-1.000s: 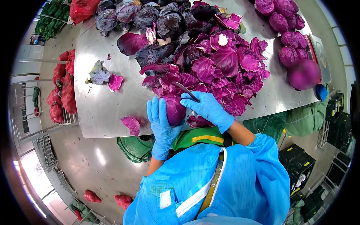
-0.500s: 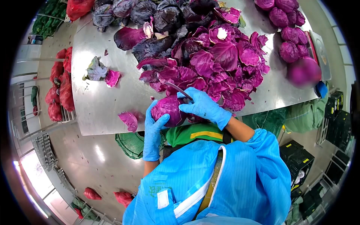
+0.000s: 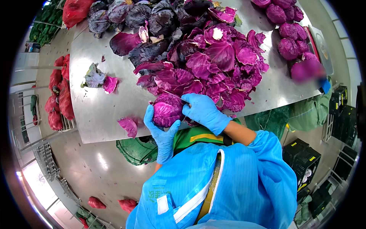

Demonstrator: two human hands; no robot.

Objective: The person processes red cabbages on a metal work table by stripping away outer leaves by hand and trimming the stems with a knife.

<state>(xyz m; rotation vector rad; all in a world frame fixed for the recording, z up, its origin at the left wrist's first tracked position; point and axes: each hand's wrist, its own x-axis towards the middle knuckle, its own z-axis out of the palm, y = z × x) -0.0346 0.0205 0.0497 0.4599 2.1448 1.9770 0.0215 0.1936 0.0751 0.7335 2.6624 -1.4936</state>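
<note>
A trimmed red cabbage (image 3: 167,110) rests at the table's front edge. My left hand (image 3: 162,133), in a blue glove, cups its left and near side with thumb and fingers spread around it. Against the cabbage's right side is my right hand (image 3: 206,113), also gloved, its fingers closed on a thin knife (image 3: 172,94). The blade points left across the top of the cabbage; the handle is hidden in my fist. Just beyond lies a big heap of loose purple cabbage leaves (image 3: 213,61). One torn leaf (image 3: 129,126) sits to the left of my left hand.
Dark untrimmed cabbages (image 3: 162,18) lie at the back of the metal table (image 3: 95,118). Peeled cabbages (image 3: 291,47) line the right side, near a scale (image 3: 323,49). Red sacks (image 3: 61,91) stand left; black crates (image 3: 303,160) and green sacks (image 3: 272,120) are right.
The knife has swung lower and flatter over the cabbage's top. My left hand has turned and slid to its near side, and the cabbage shows a different face.
</note>
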